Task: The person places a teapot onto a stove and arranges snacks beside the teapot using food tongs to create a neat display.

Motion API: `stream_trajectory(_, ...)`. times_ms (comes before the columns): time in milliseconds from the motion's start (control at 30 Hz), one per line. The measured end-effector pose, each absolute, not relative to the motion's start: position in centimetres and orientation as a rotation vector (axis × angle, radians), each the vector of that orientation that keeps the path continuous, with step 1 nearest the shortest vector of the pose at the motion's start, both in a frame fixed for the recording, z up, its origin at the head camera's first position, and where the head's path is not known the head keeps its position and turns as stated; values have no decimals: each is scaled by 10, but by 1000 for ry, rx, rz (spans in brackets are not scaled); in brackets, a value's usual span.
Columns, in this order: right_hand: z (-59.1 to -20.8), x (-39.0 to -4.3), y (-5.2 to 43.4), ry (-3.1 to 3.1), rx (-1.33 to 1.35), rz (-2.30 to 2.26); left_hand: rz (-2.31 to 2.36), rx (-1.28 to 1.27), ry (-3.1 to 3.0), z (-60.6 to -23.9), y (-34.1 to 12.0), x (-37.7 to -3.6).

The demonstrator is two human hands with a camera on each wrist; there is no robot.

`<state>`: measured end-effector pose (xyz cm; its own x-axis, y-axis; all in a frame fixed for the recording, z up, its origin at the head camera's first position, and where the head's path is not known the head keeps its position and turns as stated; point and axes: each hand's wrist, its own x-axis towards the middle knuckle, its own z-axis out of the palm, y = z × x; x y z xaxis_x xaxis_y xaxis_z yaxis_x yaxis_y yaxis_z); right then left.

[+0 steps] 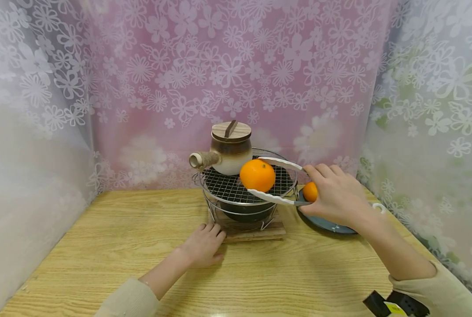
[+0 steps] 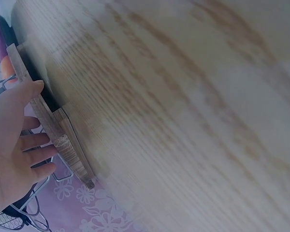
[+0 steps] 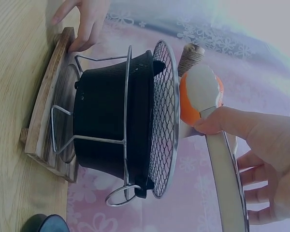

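My right hand (image 1: pixel 337 196) grips a pair of tongs (image 3: pixel 224 179) with white scalloped tips. Between the tips is an orange fruit (image 1: pixel 257 175), held over the round wire grill rack (image 3: pixel 165 121). At the back left of the rack stands a brown and cream teapot (image 1: pixel 233 154) with a wooden lid and a rope-wrapped side handle. Beneath the rack is a black stove bowl (image 3: pixel 106 121) in a wire stand, on a wooden board (image 1: pixel 256 233). My left hand (image 1: pixel 203 244) touches the board's front left corner with extended fingers, its thumb apart from them.
To the right, partly behind my right hand, a dark plate (image 1: pixel 323 224) bears another orange fruit (image 1: pixel 310 192). The wooden table (image 1: pixel 141 211) is bounded by flowered curtains (image 1: pixel 228 70) at the back and sides.
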<state>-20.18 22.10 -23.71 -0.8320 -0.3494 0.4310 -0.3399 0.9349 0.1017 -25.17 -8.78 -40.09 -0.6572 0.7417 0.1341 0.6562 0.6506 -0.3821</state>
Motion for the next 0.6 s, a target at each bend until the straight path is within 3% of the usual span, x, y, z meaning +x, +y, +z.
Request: stream_trajectory(600, -236, -205, 209, -2667, 505, -31, 424, -1128, -2586, -402, -88, -253)
